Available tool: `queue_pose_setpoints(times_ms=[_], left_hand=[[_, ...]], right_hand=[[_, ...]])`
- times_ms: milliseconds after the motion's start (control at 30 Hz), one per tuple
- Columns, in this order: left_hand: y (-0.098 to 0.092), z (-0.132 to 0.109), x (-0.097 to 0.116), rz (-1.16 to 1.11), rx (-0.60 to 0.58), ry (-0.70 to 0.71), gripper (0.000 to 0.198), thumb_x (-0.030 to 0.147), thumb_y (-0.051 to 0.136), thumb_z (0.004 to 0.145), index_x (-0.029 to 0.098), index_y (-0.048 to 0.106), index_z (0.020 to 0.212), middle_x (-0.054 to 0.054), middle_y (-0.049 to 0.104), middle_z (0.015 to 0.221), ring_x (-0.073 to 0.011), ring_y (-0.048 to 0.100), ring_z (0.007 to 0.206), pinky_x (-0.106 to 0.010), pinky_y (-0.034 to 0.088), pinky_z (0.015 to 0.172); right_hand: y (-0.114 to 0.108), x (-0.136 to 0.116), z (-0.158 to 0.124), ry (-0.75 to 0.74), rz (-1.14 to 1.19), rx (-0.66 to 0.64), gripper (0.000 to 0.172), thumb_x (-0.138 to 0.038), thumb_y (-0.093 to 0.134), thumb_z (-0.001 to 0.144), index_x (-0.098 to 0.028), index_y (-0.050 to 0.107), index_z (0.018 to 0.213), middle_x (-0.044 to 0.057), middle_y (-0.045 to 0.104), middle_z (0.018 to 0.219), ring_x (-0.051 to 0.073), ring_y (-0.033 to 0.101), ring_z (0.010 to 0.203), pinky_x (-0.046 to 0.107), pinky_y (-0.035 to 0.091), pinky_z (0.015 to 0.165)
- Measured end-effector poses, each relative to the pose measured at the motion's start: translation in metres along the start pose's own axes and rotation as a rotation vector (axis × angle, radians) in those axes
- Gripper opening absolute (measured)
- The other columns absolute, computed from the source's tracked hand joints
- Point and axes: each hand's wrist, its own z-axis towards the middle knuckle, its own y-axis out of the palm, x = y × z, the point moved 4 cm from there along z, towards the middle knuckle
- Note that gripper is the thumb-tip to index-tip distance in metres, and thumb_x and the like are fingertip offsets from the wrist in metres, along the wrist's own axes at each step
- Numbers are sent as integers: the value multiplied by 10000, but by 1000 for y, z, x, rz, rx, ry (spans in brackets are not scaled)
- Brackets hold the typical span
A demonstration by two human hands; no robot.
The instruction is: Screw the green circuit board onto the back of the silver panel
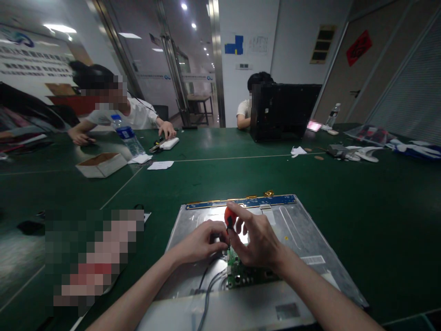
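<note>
A grey metal display panel (pixel 296 225) lies flat on the green table in front of me, with a blue circuit strip (pixel 275 201) along its far edge. A green circuit board (pixel 243 275) with grey cables (pixel 206 287) sits on its near part. My right hand (pixel 257 239) is closed round a screwdriver with a red handle (pixel 229 216), held upright over the board. My left hand (pixel 203 241) pinches at the screwdriver's shaft just above the board; the tip is hidden between my fingers.
A cardboard box (pixel 101 164), a water bottle (pixel 128 137) and paper slips lie at the far left, by a person in white. Another person sits behind a black monitor (pixel 284 111). White gloves and bags (pixel 358 153) lie at the far right. A blurred patch covers the near left.
</note>
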Motion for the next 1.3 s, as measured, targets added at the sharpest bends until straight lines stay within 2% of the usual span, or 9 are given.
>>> queue_pose_setpoints(times_ms=[200, 533, 800, 1167, 1300], left_hand=[[1, -1, 0, -14, -18, 21, 51, 182, 599, 816, 154, 631, 787, -9, 630, 790, -172, 567, 748, -282, 441, 705], [-2, 0, 5, 61, 53, 37, 46, 152, 604, 781, 162, 629, 743, 4, 609, 752, -165, 529, 720, -272, 403, 672], [0, -1, 1, 42, 36, 17, 54, 196, 615, 810, 153, 629, 780, -8, 617, 769, -174, 544, 740, -287, 424, 700], [-2, 0, 6, 51, 36, 33, 53, 167, 595, 803, 164, 625, 759, -3, 623, 782, -169, 536, 738, -282, 417, 699], [-3, 0, 5, 59, 32, 25, 37, 181, 605, 797, 157, 622, 774, 3, 608, 752, -165, 531, 719, -273, 412, 677]], right_hand=[[0, 1, -1, 5, -20, 0, 649, -147, 484, 857, -184, 207, 1443, 48, 642, 889, 134, 554, 579, 271, 476, 488], [1, 3, 0, -11, -12, 26, 571, -211, 510, 899, -206, 258, 1411, 41, 632, 897, 121, 528, 566, 259, 455, 468], [-1, 0, 0, 1, -14, -14, 622, -152, 470, 859, -157, 222, 1430, 47, 636, 862, 136, 556, 570, 273, 476, 469], [2, 3, 0, -10, -21, 12, 610, -213, 507, 902, -236, 215, 1438, 27, 625, 889, 126, 537, 583, 261, 454, 471], [1, 3, 0, -4, -10, 6, 612, -202, 505, 887, -220, 230, 1434, 35, 630, 900, 127, 530, 577, 267, 456, 468]])
